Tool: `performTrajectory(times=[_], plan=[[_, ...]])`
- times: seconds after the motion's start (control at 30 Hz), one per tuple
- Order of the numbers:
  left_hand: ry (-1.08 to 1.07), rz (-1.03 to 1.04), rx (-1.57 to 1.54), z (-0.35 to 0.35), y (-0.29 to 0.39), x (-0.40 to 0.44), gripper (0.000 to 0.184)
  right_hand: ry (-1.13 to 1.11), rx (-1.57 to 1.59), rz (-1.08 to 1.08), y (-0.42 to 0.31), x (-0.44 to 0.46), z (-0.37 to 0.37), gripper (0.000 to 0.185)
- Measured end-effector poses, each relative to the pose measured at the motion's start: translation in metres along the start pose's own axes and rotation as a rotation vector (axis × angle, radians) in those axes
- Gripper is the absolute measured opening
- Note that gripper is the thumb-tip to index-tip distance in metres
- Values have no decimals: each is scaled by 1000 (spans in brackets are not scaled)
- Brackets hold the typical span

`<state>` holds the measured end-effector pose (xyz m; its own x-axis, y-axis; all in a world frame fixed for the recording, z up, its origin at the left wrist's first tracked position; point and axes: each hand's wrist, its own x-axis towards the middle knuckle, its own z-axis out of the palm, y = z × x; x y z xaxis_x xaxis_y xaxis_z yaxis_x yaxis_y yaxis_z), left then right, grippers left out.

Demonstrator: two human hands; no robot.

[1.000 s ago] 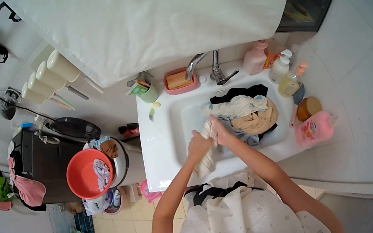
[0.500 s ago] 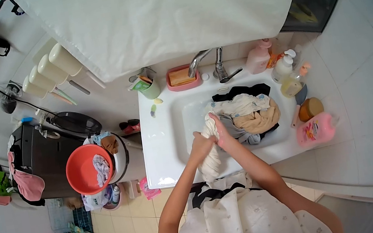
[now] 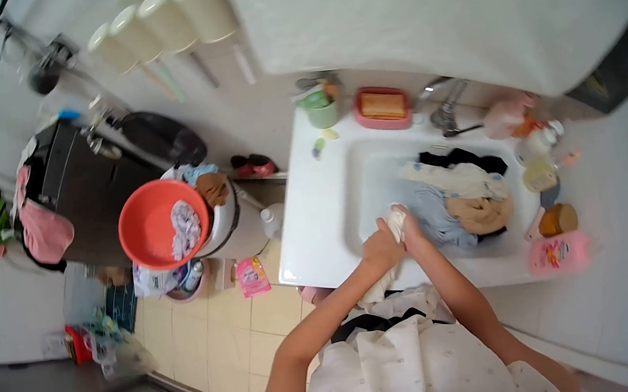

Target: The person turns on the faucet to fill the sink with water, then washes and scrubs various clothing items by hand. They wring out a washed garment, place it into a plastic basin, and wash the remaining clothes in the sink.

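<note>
Both my hands are closed around a twisted white cloth [image 3: 397, 222] near the front left of the white sink [image 3: 312, 234]. My left hand [image 3: 382, 248] grips it on the left, and my right hand [image 3: 411, 231] holds it just to the right. The lower part of the cloth hangs over the sink's front edge against my clothes. Beside my hands, in the basin's water, lie a light blue garment [image 3: 435, 212], a beige one [image 3: 481, 213], a white patterned one [image 3: 454, 181] and a black one [image 3: 476, 159].
A red basin [image 3: 147, 225] with a pale garment stands at the left. Behind the sink are a green cup [image 3: 323, 115], a pink soap dish [image 3: 385, 123] and the faucet [image 3: 445, 119]. Several bottles, including a pink one [image 3: 558, 254], line the sink's right side.
The view has swung to the left, so the sink appears farther right. The white cloth is twisted tighter, and its lower end now hangs at the front edge. More of the light blue garment shows.
</note>
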<state>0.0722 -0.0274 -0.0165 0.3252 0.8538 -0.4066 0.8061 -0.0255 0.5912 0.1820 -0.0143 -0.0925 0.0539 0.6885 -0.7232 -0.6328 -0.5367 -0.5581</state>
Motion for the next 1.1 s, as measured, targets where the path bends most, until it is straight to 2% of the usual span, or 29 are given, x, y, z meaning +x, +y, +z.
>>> performTrajectory(times=[0.07, 0.1, 0.13, 0.17, 0.2, 0.27, 0.3, 0.33, 0.37, 0.4, 0.43, 0.47, 0.5, 0.53, 0.6, 0.63, 0.7, 0.73, 0.77, 0.8, 0.83, 0.87, 0.93, 0.97, 1.0, 1.07, 1.1], plan=[[-44, -59, -248, -23, -19, -2, 69, -68, -66, 9, 0, -13, 27, 32], [-20, -56, -390, -42, -33, -8, 78, -188, 29, -19, -7, -34, 51, 38], [3, -73, -407, -56, -46, -11, 78, -307, 127, -44, -7, -44, 70, 46], [55, -155, -523, -69, -60, -15, 79, -492, 66, -57, 1, -41, 77, 66], [108, -236, -638, -82, -74, -18, 80, -509, 46, -39, 16, -40, 85, 66], [258, -221, -888, -119, -100, -32, 77, -371, -411, 70, 40, -49, 123, 71], [328, -197, -954, -135, -115, -36, 69, -601, -650, -26, 40, -57, 140, 89], [397, -172, -1019, -157, -122, -45, 61, -618, -665, -15, 49, -54, 162, 89], [360, -318, -1103, -156, -155, -31, 54, -689, -926, -328, 61, -50, 185, 89], [380, -323, -1112, -152, -188, -24, 54, -750, -1171, -661, 70, -44, 208, 89], [331, -223, -1318, -164, -211, -27, 54, -770, -1178, -662, 81, -30, 230, 89], [278, -110, -1516, -174, -235, -29, 54, -803, -1133, -527, 91, -12, 255, 86], [326, -129, -1535, -183, -257, -30, 55, -833, -1087, -392, 101, 4, 279, 84], [319, -221, -1493, -207, -263, -44, 54, -855, -1095, -394, 106, 11, 304, 84], [488, -294, -1175, -211, -313, -48, 52, -779, -1193, -318, 116, 21, 352, 71], [510, -297, -1180, -210, -334, -51, 52, -799, -1201, -319, 129, 37, 371, 71], [524, -479, -1449, -203, -367, -64, 53, -838, -1198, -401, 161, 76, 406, 70], [548, -500, -1467, -200, -375, -71, 47, -855, -1196, -404, 168, 80, 429, 70], [571, -521, -1483, -193, -383, -77, 42, -783, -1263, -448, 176, 81, 454, 75], [471, -488, -1429, -175, -408, -75, 36, -705, -1327, -490, 185, 81, 474, 80], [513, -542, -1455, -170, -405, -80, 32, -682, -1215, -740, 221, 114, 482, 84], [520, -546, -1459, -167, -405, -82, 32, -691, -1218, -737, 234, 124, 492, 84], [427, -632, -1461, -161, -408, -85, 32, -829, -1038, -507, 253, 137, 510, 83], [431, -636, -1459, -156, -414, -84, 32, -762, -1101, -599, 265, 143, 512, 63], [468, -670, -1452, -151, -419, -81, 33, -761, -1098, -597, 275, 148, 509, 63], [496, -703, -1445, -143, -433, -77, 35, -635, -1407, -396, 291, 148, 494, 41], [494, -703, -1434, -141, -441, -76, 35, -681, -1326, -515, 301, 148, 479, 35]])
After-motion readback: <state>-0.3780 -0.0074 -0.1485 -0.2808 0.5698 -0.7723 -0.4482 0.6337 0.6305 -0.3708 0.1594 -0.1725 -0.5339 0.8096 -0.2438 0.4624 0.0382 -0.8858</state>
